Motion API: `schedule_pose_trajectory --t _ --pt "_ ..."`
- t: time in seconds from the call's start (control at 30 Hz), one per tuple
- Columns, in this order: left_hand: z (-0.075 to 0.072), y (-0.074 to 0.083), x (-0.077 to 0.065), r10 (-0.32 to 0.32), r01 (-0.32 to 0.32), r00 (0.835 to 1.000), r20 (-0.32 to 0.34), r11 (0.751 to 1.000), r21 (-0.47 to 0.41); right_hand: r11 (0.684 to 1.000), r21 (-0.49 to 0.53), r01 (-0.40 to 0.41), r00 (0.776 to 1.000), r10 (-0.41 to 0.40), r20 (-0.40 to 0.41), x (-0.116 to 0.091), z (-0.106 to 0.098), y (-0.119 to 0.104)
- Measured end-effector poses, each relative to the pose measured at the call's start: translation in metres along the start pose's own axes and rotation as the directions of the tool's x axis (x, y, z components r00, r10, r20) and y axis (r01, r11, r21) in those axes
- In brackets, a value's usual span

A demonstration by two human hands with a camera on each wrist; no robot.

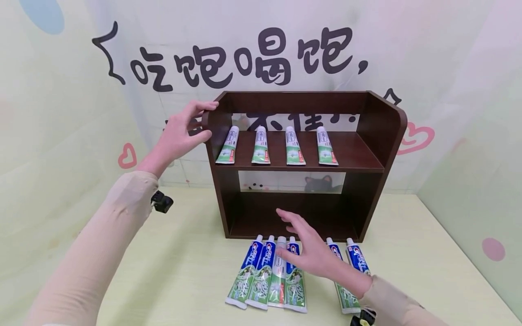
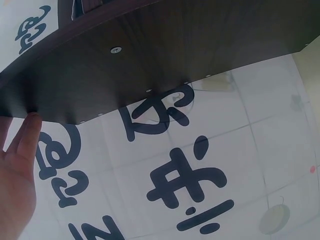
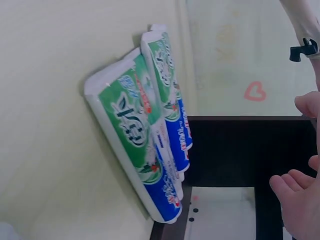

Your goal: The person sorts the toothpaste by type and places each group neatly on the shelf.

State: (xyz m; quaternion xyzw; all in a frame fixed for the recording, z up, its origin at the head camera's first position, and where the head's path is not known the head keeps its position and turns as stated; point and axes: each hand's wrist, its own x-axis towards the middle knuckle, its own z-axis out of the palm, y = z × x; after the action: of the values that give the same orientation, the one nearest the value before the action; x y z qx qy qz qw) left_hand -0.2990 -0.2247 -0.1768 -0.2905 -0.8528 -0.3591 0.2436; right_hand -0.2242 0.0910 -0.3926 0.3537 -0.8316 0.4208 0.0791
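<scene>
A dark brown two-tier shelf (image 1: 307, 100) stands on the table. My left hand (image 1: 183, 129) holds the top of its left side panel (image 2: 165, 55), fingers over the upper edge and thumb near the front. Several white-and-green toothpaste tubes (image 1: 261, 146) lean spaced apart on the upper tier. Before the shelf lie blue-and-green toothpaste tubes (image 1: 244, 276), with one white-and-green tube (image 1: 277, 280) among the left group. Over that group hovers my right hand (image 1: 310, 251), fingers extended and holding nothing; the right wrist view shows it apart from the tubes (image 3: 132, 127).
Two more blue-and-green tubes (image 1: 359, 260) lie to the right, partly covered by my right forearm. The lower tier (image 1: 293, 213) is dark and set just behind the tubes. A printed cloth wall (image 1: 122, 108) rises behind the table (image 1: 179, 271).
</scene>
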Motion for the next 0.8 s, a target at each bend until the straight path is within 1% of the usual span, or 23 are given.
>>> schedule_pose_trajectory --t 0.37,0.57,0.7,0.8 --pt "-0.002 0.003 0.000 -0.005 0.005 1.000 0.011 1.000 0.015 0.996 0.033 -0.085 0.996 0.084 0.036 -0.016 0.018 0.008" --pt "-0.002 0.002 0.000 -0.008 0.008 1.000 0.010 1.000 0.014 0.985 0.055 -0.161 0.984 0.155 0.089 -0.022 0.029 0.013" --pt "-0.002 0.001 0.000 -0.007 0.007 1.000 0.010 1.000 0.014 0.979 0.068 -0.191 0.977 0.184 0.109 -0.025 0.033 0.015" --pt "-0.002 0.002 0.000 -0.006 0.006 1.000 0.011 1.000 0.014 0.975 0.058 -0.215 0.970 0.206 0.130 -0.028 0.036 0.016"
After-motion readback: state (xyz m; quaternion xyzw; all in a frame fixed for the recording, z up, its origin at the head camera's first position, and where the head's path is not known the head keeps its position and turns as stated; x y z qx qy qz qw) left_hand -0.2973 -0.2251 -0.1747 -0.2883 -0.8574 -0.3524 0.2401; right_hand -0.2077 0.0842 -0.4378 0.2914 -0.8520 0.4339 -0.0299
